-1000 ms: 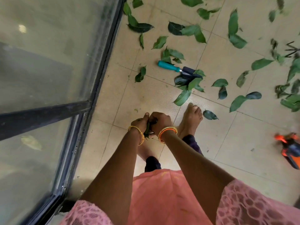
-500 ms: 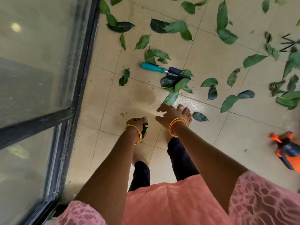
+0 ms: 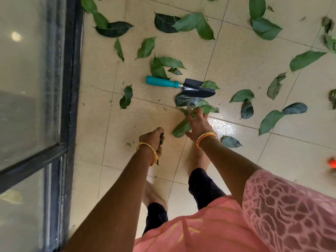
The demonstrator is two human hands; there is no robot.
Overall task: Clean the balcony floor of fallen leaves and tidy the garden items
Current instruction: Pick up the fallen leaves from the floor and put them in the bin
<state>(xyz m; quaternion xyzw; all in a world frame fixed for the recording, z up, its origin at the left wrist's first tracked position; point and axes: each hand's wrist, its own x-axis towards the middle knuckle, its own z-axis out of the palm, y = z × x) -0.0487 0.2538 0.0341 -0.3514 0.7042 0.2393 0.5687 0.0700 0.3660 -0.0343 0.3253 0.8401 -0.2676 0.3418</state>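
Observation:
Several green leaves (image 3: 198, 26) lie scattered over the beige tiled floor (image 3: 236, 66). A garden trowel (image 3: 178, 86) with a teal handle and dark blade lies in the middle, leaves on and beside its blade. My left hand (image 3: 152, 139) grips a small bunch of gathered leaves near my feet. My right hand (image 3: 197, 122) reaches forward with fingers spread, touching a cluster of leaves (image 3: 189, 106) just below the trowel blade. A long leaf (image 3: 181, 128) lies under the right wrist.
A dark-framed glass door (image 3: 71, 88) runs along the left. An orange object (image 3: 331, 163) shows at the right edge. My bare feet (image 3: 198, 159) stand on the tiles below the hands. More leaves (image 3: 280, 115) lie to the right.
The right hand left the left hand and reached forward to the leaves by the trowel. The left hand kept hold of its leaves. The view moved closer to the floor.

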